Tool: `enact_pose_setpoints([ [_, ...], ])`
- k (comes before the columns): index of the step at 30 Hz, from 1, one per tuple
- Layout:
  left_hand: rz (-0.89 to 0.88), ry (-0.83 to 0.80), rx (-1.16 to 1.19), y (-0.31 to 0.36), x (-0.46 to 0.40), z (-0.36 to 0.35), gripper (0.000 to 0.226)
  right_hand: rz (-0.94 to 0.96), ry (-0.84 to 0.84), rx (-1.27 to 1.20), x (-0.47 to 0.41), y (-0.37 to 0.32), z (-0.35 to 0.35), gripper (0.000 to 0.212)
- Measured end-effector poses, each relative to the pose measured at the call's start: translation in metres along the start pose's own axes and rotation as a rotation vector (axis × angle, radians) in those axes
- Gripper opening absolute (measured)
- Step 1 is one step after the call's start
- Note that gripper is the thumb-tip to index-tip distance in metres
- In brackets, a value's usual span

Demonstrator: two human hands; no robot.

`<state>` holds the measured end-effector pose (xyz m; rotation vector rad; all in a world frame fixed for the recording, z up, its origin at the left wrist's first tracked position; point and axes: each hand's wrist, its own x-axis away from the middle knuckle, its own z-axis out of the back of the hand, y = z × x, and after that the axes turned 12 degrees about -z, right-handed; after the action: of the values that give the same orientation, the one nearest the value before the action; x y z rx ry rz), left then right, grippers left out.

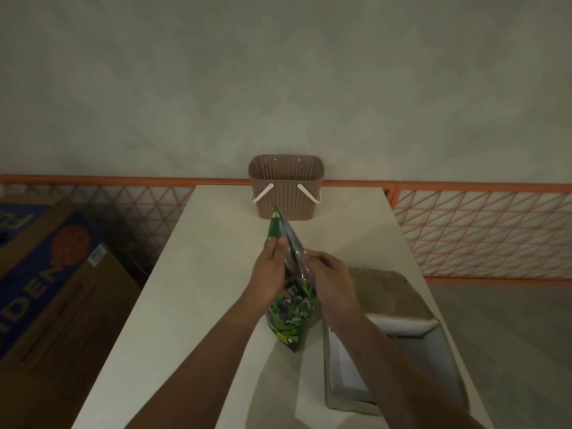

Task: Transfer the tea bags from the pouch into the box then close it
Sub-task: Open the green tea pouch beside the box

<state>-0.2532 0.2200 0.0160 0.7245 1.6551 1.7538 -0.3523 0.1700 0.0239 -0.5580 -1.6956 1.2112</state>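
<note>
The pouch (292, 314) is showing glossy printed film outside and a shiny silvery foil lining at its mouth. The basket (286, 187) is looking like matt perforated plastic with smooth white handles. The table (198, 274) is appearing smooth and matt; the open box (433, 342) is looking like matt card.

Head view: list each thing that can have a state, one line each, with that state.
pouch: upright on the table, top held apart by both hands.
box: open, lid back; no tea bags visible inside.
basket: upright against the wall, handles down.
left hand: grips the pouch's left top edge.
right hand: grips the pouch's right top edge.
</note>
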Motion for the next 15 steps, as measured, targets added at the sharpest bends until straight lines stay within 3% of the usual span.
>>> enact_pose_setpoints([
  [5,0.039,-0.004,-0.004,-0.005,-0.001,0.000,0.033,-0.052,-0.049,-0.009,-0.006,-0.003,0.007,0.014],
  [11,0.033,0.064,-0.068,0.003,-0.012,0.007,0.026,0.113,-0.096,0.292,-0.007,-0.018,0.002,0.020],
  [15,0.007,0.054,-0.138,0.012,-0.030,0.015,0.032,0.181,-0.057,0.328,-0.014,-0.016,-0.009,0.019],
])
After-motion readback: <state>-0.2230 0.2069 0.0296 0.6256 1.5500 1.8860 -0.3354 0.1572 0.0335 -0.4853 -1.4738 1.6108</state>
